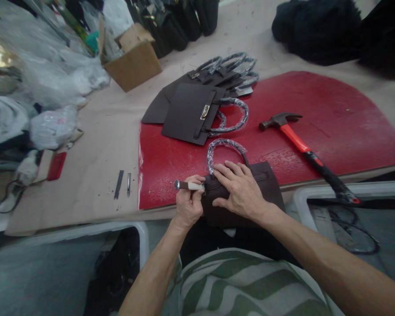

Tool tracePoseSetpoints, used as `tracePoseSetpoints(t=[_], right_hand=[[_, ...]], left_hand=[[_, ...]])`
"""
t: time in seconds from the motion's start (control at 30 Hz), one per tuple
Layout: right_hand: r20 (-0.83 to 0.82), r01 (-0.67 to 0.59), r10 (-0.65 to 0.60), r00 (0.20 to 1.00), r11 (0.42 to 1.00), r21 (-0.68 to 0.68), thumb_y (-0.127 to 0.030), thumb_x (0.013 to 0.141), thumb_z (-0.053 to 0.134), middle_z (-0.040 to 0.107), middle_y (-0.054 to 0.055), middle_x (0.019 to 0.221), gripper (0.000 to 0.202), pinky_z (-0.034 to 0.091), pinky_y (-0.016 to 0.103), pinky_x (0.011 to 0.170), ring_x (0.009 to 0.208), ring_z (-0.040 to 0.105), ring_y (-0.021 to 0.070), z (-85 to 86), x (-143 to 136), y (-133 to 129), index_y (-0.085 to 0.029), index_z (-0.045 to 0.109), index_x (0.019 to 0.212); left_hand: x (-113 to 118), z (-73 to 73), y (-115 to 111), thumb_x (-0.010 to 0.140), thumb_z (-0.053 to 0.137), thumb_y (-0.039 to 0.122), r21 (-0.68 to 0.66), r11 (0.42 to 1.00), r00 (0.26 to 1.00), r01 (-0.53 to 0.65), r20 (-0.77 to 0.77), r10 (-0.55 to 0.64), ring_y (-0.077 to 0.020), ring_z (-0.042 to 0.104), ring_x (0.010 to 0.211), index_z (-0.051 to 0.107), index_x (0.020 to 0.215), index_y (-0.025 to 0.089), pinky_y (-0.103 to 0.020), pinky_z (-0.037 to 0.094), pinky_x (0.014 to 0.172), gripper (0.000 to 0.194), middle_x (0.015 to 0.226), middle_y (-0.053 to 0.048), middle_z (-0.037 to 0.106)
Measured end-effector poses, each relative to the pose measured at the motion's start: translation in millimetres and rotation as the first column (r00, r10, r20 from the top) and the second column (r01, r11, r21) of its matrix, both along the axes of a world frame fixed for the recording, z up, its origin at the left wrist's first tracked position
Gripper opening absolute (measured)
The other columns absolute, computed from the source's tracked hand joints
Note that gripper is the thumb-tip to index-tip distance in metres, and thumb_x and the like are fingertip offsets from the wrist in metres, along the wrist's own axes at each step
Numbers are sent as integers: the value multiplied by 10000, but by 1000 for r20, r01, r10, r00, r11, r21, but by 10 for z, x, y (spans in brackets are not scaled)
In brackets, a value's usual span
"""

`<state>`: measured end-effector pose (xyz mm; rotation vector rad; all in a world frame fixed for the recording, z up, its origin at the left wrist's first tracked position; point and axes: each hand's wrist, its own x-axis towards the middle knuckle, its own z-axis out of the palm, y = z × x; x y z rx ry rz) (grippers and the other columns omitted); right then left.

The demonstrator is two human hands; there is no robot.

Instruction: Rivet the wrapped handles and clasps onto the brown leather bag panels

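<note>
A dark brown bag panel [266,184] lies at the front edge of the red board, overhanging it toward my body. Its looped handle [225,142] is wrapped in clear plastic and points away from me. My left hand [190,202] is closed round a short tool [187,185] with a metal cap and a brown and white grip; the tool's tip meets the panel's left edge. My right hand [240,186] lies spread flat on the panel, just below the handle. Beyond it, another dark panel [187,109] with a gold clasp and wrapped handles rests on the board.
A claw hammer [294,138] lies on the red board [335,105]. More panels with handles [210,74] are piled behind. Two slim tools [119,184] lie left on the table [98,153]. A cardboard box [134,63] stands back left. White-rimmed bins [141,232] sit below the front edge.
</note>
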<state>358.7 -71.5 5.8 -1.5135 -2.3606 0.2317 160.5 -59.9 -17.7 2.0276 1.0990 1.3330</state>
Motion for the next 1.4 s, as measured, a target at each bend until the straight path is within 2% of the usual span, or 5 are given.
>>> tracePoseSetpoints(t=[0.57,0.77,0.97,1.17,1.4], right_hand=[[-216,-49,68,974,994,95,-395,839,710,596,147,1370,528,418,497,1071,1275,512,320,192,174,-44,-157,606,1299],[-80,443,-438,895,857,263,-406,915,532,636,207,1192,391,465,523,956,1110,576,358,388,1259,-160,-127,648,1164],[117,686,-681,723,687,-238,-385,815,555,576,111,768,181,428,387,650,726,572,272,315,1868,-51,-204,566,808],[-340,190,-800,495,481,-856,-280,670,619,434,-30,602,182,359,243,446,485,387,112,669,1552,32,-235,451,724],[-657,266,-606,448,792,-550,-582,890,549,423,-70,583,355,283,215,371,407,359,91,1299,859,-326,-248,453,819]], left_hand=[[78,-9,-14,924,502,157,21,1000,999,16,-52,-15,-219,674,1018,586,1034,196,-376,557,924,143,1040,-92,677],[90,40,-37,891,513,110,-67,997,997,29,-67,-33,-214,689,1016,599,1091,197,-349,563,911,235,1078,-89,703],[110,75,-42,886,520,107,-125,992,998,31,-50,-37,-213,692,970,608,1051,193,-334,562,885,206,1020,-80,710],[127,103,-42,863,541,88,-155,988,999,24,-42,-31,-210,681,914,611,983,199,-332,548,861,178,957,-65,697],[132,102,-38,869,541,86,-159,987,998,25,-46,-32,-201,675,884,613,977,198,-325,545,841,172,938,-61,692]])
